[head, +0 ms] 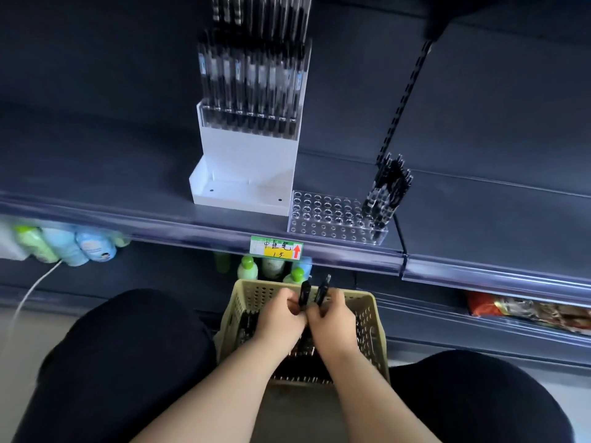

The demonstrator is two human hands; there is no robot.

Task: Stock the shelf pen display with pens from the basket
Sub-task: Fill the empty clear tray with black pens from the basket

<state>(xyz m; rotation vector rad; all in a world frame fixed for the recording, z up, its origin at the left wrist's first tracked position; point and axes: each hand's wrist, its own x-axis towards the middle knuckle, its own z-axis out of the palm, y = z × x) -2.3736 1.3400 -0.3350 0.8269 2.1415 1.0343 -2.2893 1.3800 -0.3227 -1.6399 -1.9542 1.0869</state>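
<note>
While I crouch with the basket [367, 314] between my knees, the head view shows my hands meeting over its far edge: my left hand [281, 318] pinches a black pen [304, 292] near its lower end, and my right hand [332, 318], touching the left, pinches a second pen [323, 290] the same way, both pens standing up past my curled fingers. More pens lie dark in the basket under my wrists. Up on the shelf [160, 225], the clear rack [323, 215] sits at the front edge, just beside the white stand [246, 161], which looks full along its back row. Most of the rack's holes are bare, and only its right end holds a bunch of pens [388, 187]. My worry is the lift: the shelf's front edge and its price tag [276, 247] hang between basket and rack, and a pen tip could catch there and twist out of such a low pinch. With my knuckles pressed together, parting the hands carelessly might drop one back. The holes are small, so a slanted pen could miss, or nudge the leaning bunch, or push the light rack off the front edge.
</note>
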